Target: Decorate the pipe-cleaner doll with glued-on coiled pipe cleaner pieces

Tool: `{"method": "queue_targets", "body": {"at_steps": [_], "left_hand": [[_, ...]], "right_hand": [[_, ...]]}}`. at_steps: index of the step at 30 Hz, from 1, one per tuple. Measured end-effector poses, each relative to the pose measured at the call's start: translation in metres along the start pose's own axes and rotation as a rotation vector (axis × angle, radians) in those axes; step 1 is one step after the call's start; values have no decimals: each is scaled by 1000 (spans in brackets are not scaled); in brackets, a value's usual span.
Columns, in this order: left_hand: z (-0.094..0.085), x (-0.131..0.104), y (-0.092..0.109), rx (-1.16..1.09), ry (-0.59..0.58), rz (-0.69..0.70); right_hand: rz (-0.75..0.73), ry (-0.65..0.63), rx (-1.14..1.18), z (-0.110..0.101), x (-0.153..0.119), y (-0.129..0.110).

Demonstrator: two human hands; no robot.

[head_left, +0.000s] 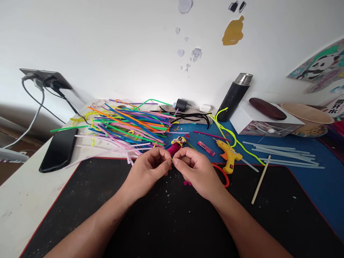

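Left hand (pixel 152 166) and right hand (pixel 196 168) pinch a tiny yellowish piece (pixel 172 159) between their nearly meeting fingertips; a magenta-bodied figure (pixel 175 147) lies just beyond them.

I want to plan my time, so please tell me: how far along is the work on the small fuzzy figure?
The small fuzzy figure with magenta body already looks shaped, with a multicoloured head. The fingers of the left hand and right hand pinch a tiny yellowish piece, too small to identify. Perhaps left: attaching it, and using the small magenta fuzzy piece on the black mat.
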State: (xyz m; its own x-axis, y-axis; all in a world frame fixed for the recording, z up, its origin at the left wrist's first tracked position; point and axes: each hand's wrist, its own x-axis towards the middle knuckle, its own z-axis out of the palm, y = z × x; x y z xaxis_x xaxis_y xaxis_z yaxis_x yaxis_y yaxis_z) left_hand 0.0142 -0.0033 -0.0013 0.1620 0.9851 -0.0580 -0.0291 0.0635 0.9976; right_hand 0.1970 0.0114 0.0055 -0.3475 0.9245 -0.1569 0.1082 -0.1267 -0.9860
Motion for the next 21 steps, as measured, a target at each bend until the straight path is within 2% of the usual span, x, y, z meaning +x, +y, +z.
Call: {"method": "queue_targets", "body": {"at_steps": [11,21], "left_hand": [[1,1,2,-102,-26,-55],[6,0,-4,-234,-14,-84]], "right_hand": [[-8,23,-25,2,-2,-3],[12,17,61,3,0,-1]]}}
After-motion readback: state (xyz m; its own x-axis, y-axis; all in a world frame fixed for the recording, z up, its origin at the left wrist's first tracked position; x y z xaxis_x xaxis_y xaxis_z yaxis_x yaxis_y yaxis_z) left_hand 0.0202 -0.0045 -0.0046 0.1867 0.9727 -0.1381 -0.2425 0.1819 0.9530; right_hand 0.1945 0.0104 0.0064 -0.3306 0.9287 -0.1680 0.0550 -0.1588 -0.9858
